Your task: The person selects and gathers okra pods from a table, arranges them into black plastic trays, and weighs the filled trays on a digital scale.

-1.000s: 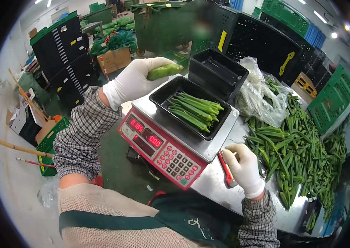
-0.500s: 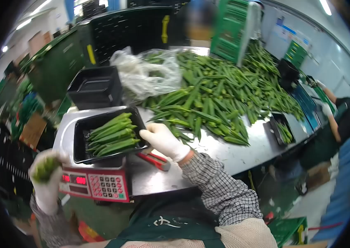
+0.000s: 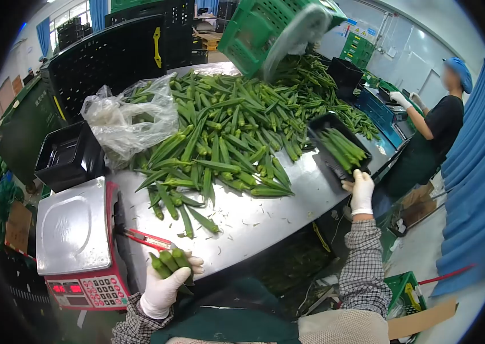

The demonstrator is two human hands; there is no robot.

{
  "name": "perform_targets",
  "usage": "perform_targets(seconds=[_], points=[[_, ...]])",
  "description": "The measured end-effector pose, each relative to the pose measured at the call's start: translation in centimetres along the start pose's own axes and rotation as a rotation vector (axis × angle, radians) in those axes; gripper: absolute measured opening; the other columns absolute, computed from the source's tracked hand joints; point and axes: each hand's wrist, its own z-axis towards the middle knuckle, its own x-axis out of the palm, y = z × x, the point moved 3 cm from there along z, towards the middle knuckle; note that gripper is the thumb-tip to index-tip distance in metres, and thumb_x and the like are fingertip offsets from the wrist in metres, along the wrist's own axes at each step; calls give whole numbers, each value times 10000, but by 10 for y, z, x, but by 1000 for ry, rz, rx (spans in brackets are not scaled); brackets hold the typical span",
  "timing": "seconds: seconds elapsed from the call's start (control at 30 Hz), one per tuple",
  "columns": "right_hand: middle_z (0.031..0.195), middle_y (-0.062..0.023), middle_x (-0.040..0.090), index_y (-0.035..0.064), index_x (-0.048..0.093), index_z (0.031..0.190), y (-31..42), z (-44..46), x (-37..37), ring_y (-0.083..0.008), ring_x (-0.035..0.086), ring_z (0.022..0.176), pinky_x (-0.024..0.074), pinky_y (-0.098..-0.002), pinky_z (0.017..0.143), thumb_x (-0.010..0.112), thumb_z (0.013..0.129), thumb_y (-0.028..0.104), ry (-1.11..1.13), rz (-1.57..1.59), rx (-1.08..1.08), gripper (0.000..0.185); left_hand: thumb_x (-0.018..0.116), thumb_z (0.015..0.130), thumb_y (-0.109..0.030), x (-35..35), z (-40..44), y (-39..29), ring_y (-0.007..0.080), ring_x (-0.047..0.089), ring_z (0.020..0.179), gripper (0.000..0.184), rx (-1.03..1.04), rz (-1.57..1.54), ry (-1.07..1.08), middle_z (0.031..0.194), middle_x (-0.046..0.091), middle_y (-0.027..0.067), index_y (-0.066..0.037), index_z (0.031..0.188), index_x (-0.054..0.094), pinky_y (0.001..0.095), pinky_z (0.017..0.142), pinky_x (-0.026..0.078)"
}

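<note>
Fingers of the white-gloved left hand (image 3: 160, 293), at seven o'clock, are wrapped round a short bunch of green okra pods (image 3: 169, 262); a slack wrap could let one slide out, and a hard squeeze could bruise them. Just beyond, at eight o'clock, a slim red-and-white handheld tool (image 3: 146, 238) lies on the shiny metal table (image 3: 245, 226), where a careless sweep could knock it. A red digital scale with a silver pan (image 3: 75, 229) stands just beside it, towards nine.

At three o'clock the white-gloved right hand (image 3: 362, 192) pinches, thumb against fingers, the near rim of a black rectangular plastic tray (image 3: 327, 122) holding a row of okra (image 3: 342, 150). With one edge gripped, the tray could tip and spill its load; whether its far end is supported I cannot tell.

Farther off, a loose heap of okra (image 3: 225, 137) spreads around twelve, touching a crumpled clear plastic bag (image 3: 130, 117) at ten. Beyond leans a green perforated plastic crate (image 3: 254, 37); a blue-capped co-worker (image 3: 443, 117) stands towards two.
</note>
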Motion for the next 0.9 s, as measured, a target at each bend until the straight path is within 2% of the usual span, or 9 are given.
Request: perform_targets(seconds=[0.13,0.27,0.43,0.53,0.67,0.7,0.83,0.87,0.9], points=[[688,-86,565,-10,523,819,-36,74,-39,-185,609,515,479,-262,418,532,899,214,-142,-239,-22,238,588,839,4,6,18,22,263,633,907,345,-56,20,19,1029,621,203,66,1159,477,355,849,495],[708,-103,584,-28,540,829,-54,93,-45,-184,596,500,451,-273,384,550,883,293,-165,-433,111,325,575,848,6,8,30,35,249,635,900,334,-87,48,-16,1031,625,193,63,1162,478,343,845,494],[640,-52,514,2,540,824,-67,103,-64,-139,475,409,384,-261,323,528,892,368,-214,-255,195,372,595,837,-15,2,40,47,246,642,869,324,-138,32,-59,1019,626,194,51,1133,481,361,816,513],[638,-51,505,18,526,801,-79,103,-77,-130,461,401,384,-255,319,524,892,367,-304,-266,117,360,605,832,-25,2,44,50,247,642,859,327,-162,-20,-57,1002,627,190,44,1127,481,368,807,518],[751,-95,582,2,532,929,-99,96,-68,-177,521,474,453,-316,391,494,888,297,-138,-179,517,299,613,832,-48,3,52,54,240,634,849,344,-171,-158,-40,982,625,174,33,1134,472,376,801,517],[810,-130,598,-6,531,962,-101,96,-67,-222,585,538,484,-334,436,483,890,278,-95,-184,534,297,616,832,-55,2,53,56,238,632,848,349,-172,-188,-38,980,623,170,31,1136,469,378,799,516],[933,-170,572,-43,513,1022,-104,100,-73,-324,656,666,534,-368,509,474,883,246,-215,-6,470,323,613,837,-69,-1,55,63,237,626,867,360,-184,-259,-25,1002,616,166,27,1148,459,374,811,511],[932,-162,571,-49,509,1040,-99,98,-78,-324,651,644,540,-371,519,474,877,228,-182,-6,448,323,610,840,-70,-2,55,66,238,625,876,358,-185,-271,-18,1004,615,167,27,1150,459,370,812,511],[950,-150,588,28,531,1065,-114,109,-94,-298,643,661,535,-354,551,453,885,342,-163,-67,451,370,607,842,-70,-2,56,68,239,625,885,357,-184,-286,-10,1007,615,168,27,1152,458,366,814,511]])
